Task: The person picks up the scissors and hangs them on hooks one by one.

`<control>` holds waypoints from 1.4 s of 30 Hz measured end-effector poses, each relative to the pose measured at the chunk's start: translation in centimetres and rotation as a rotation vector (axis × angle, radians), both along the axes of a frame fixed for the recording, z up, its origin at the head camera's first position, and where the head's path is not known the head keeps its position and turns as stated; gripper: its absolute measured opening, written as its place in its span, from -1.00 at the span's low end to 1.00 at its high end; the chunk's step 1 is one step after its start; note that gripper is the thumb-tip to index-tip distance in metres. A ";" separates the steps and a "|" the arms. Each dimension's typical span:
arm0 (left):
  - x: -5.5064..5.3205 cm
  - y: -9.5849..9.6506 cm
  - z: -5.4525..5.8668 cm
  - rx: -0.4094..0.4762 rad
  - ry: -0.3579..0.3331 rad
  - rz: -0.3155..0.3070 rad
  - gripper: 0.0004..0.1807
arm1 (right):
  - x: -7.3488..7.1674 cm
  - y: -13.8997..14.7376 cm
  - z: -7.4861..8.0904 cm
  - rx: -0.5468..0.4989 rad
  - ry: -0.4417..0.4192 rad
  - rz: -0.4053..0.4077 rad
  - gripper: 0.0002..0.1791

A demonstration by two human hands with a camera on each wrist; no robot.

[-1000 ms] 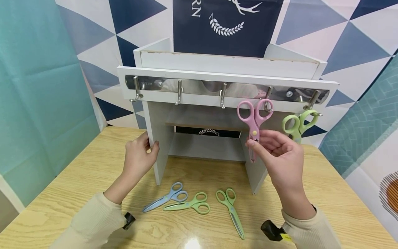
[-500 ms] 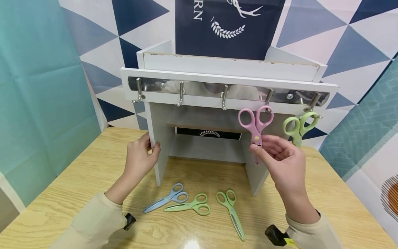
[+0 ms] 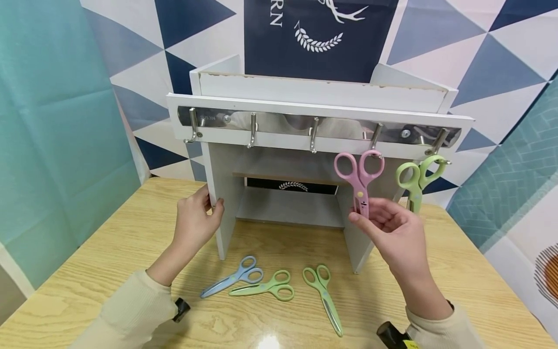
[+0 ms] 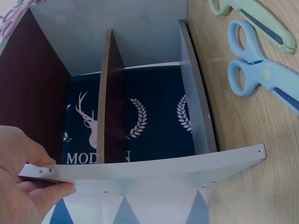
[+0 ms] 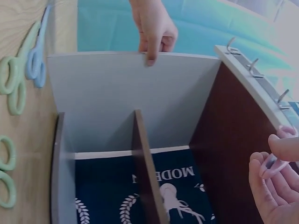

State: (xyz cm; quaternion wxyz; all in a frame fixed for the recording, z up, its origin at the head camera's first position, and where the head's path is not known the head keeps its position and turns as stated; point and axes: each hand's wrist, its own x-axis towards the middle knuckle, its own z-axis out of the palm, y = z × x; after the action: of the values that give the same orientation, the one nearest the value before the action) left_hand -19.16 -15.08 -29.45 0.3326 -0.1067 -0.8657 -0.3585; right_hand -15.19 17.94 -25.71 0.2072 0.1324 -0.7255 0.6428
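My right hand (image 3: 392, 232) pinches the blades of upright pink scissors (image 3: 360, 182) between thumb and fingers. Their right loop is at the second hook from the right, and its upper rim meets the hook tip. My left hand (image 3: 197, 215) grips the front edge of the left side panel of a white shelf unit (image 3: 279, 104), thumb inside and fingers outside, as the left wrist view also shows. Green scissors (image 3: 416, 182) hang by one loop on the rightmost hook. A metal strip with several hooks (image 3: 313, 134) runs along the unit's front.
Blue scissors (image 3: 237, 276), a green pair (image 3: 266, 287) and another green pair (image 3: 324, 298) lie on the wooden table (image 3: 144, 213) before the unit. A patterned cloth (image 3: 440, 58) hangs behind, with a teal curtain (image 3: 48, 121) at left.
My right hand and the pink scissors have moved slightly down, bringing the right loop's top lower against the hook. My left hand stays on the panel.
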 end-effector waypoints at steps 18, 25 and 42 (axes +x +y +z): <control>0.0 0.0 0.0 -0.012 0.025 -0.001 -0.77 | -0.6 0.3 -4.1 0.232 -0.161 -0.009 -0.75; 0.0 -0.1 -0.1 -0.016 0.047 -0.012 -0.77 | -0.3 0.7 -5.5 0.414 -0.220 -0.023 -0.74; 0.0 -0.3 0.0 -0.011 0.013 -0.016 -0.77 | 0.1 1.5 -6.8 0.596 -0.273 0.060 -0.77</control>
State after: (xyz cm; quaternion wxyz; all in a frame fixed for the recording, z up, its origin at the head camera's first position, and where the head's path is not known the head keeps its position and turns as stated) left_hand -19.16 -15.33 -29.43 0.3347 -0.1179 -0.8645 -0.3558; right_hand -15.06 19.39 -32.53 0.0410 0.1211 -0.8986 0.4198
